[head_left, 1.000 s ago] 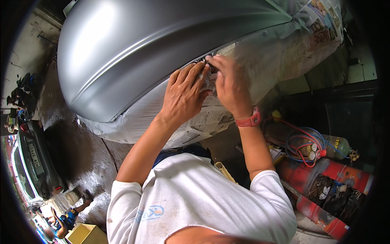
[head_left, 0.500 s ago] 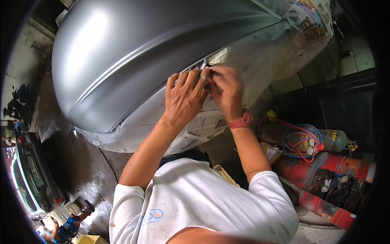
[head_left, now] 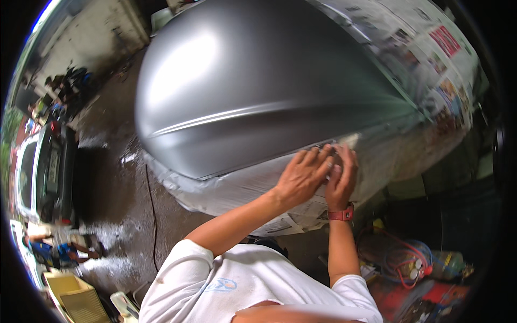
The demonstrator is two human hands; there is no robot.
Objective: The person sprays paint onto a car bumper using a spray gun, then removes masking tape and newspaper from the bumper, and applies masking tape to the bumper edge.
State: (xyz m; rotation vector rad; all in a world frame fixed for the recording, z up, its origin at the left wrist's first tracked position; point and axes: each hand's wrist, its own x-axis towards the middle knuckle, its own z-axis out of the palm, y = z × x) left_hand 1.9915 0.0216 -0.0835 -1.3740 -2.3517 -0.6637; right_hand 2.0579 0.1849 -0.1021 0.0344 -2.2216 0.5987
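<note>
Okay, head view, only one: grey car hood [head_left: 242,75] fills upper middle, glossy, bright reflection on its left part, crease running lengthwise along the near side. Paper sheeting [head_left: 237,188] hangs along its near edge; printed newspaper [head_left: 404,24] covers the area past its far right edge. Left hand [head_left: 307,175] is palm down on the sheeting, fingers bent slightly, tips at the hood's near edge, right of centre. Right hand [head_left: 343,175] is just beside it, fingers curled, tips at the same edge, thumb up toward the left hand. Can't tell whether either one is pinching anything; fingers hide the contact spot. Pale scrap [head_left: 353,140] sits just beyond the right fingertips. Red watch [head_left: 340,214] on right wrist, white shirt [head_left: 258,280] below. Lower right: red and blue hoses [head_left: 412,255] by a greenish gas cylinder [head_left: 452,264]. Far left: dark parked car [head_left: 59,172], person in blue [head_left: 56,253] below it, yellow crate [head_left: 81,301] nearer. Wet patches on the floor [head_left: 107,188].
</note>
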